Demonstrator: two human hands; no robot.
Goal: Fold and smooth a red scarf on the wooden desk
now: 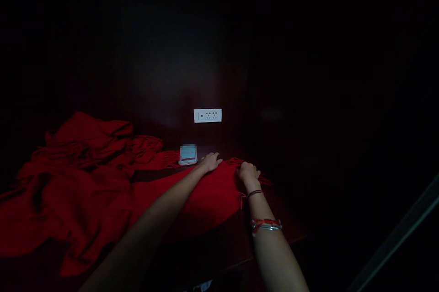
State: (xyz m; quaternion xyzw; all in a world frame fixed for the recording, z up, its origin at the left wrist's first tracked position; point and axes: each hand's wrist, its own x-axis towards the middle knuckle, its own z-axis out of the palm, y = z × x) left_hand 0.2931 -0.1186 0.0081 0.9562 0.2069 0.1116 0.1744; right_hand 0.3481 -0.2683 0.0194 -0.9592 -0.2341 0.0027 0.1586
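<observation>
A red fringed scarf lies spread and bunched over a dark wooden surface. My left hand rests flat on the scarf's far edge, fingers stretched out, just right of a phone. My right hand lies on the scarf's fringed far corner with its fingers curled down onto the fabric. Bracelets circle my right wrist and forearm.
A white socket plate is set in the dark back wall above the phone. The dark wooden surface ends in a front edge at the lower right. The surroundings are very dark.
</observation>
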